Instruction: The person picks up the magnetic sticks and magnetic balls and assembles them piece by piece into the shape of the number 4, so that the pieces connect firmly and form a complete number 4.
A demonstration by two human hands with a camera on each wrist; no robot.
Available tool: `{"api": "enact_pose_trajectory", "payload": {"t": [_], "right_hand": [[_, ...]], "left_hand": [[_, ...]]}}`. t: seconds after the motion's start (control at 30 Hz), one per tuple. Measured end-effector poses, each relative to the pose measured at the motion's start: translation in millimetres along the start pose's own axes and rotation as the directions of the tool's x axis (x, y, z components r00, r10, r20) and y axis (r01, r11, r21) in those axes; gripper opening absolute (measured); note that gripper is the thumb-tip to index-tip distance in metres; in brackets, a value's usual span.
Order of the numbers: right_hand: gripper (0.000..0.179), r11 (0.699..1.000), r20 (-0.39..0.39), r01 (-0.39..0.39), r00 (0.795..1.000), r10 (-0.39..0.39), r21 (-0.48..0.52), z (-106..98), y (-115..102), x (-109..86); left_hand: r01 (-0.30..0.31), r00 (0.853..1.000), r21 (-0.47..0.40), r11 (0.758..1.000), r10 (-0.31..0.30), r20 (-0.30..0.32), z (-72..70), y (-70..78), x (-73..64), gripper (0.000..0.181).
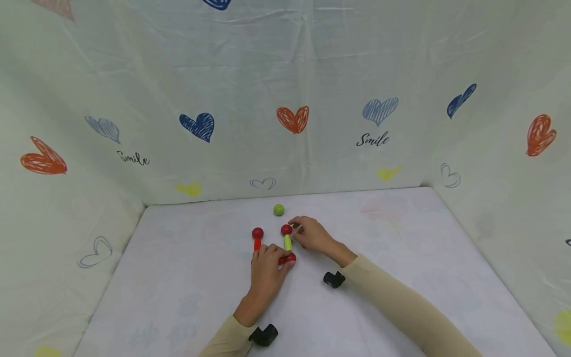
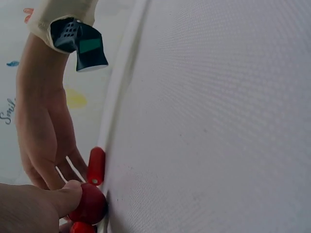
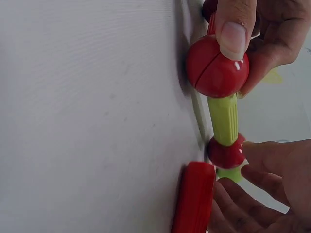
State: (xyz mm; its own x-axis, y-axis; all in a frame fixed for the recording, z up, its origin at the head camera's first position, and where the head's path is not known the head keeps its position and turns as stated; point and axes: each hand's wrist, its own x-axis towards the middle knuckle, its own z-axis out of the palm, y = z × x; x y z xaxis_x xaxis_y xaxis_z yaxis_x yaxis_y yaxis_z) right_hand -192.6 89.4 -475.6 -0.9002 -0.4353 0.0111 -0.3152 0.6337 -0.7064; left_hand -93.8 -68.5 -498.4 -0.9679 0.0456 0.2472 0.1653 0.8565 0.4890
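1. Head view: my left hand [image 1: 266, 270] holds the near red ball [image 1: 291, 257] narrowly between thumb and fingers on the white tabletop [image 1: 187, 267], about midway between its left and right edges.
2. My right hand [image 1: 315, 235] has thumb and forefinger set narrowly about the far red ball [image 1: 286, 229], closer to the tabletop's far edge; how firmly, I cannot tell.
3. A yellow-green rod [image 1: 287, 243] spans the two balls, one end at each.
4. On the near ball's left side sits the near red rod [image 1: 281, 260], partly hidden by my fingers.
5. Farther toward the left edge, a third red ball [image 1: 257, 232] tops the left red rod [image 1: 257, 244], its lower end behind my left hand.
6. A loose red rod [image 3: 194, 196] lies flat beside my right fingers.
7. Near the middle of the far edge rests a green ball [image 1: 278, 209].
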Motion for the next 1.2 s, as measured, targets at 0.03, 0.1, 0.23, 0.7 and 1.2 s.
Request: {"api": "enact_pose_trajectory", "payload": {"t": [0.03, 0.1, 0.23, 0.7, 1.2], "right_hand": [[0.034, 1.000, -0.006, -0.001, 1.000, 0.001, -0.005, -1.2, 1.4, -2.3], [0.033, 1.000, -0.017, -0.002, 1.000, 0.001, -0.017, -4.0, 4.0, -7.9], [0.030, 0.998, -0.024, 0.014, 1.000, -0.016, -0.065, -7.1, 11.6, -18.7], [0.033, 0.979, -0.001, 0.111, 0.994, -0.113, -0.168, -9.3, 32.0, -47.8], [0.032, 0.981, -0.036, 0.066, 0.997, -0.074, -0.182, -3.5, 27.1, -41.0]], "left_hand": [[0.000, 1.000, 0.002, 1.000, 0.000, 0.001, 0.0, 0.1, -0.1, 0.033], [-0.003, 1.000, 0.014, 1.000, 0.003, 0.001, 0.1, 0.3, -0.3, 0.033], [-0.012, 1.000, 0.040, 0.999, 0.012, -0.001, 0.6, -0.7, -1.5, 0.034], [-0.044, 0.997, 0.045, 0.998, 0.041, 0.065, -4.7, -5.1, -1.3, 0.038], [-0.077, 0.992, 0.039, 0.996, 0.073, 0.098, -10.0, -7.9, 7.3, 0.036]]}}
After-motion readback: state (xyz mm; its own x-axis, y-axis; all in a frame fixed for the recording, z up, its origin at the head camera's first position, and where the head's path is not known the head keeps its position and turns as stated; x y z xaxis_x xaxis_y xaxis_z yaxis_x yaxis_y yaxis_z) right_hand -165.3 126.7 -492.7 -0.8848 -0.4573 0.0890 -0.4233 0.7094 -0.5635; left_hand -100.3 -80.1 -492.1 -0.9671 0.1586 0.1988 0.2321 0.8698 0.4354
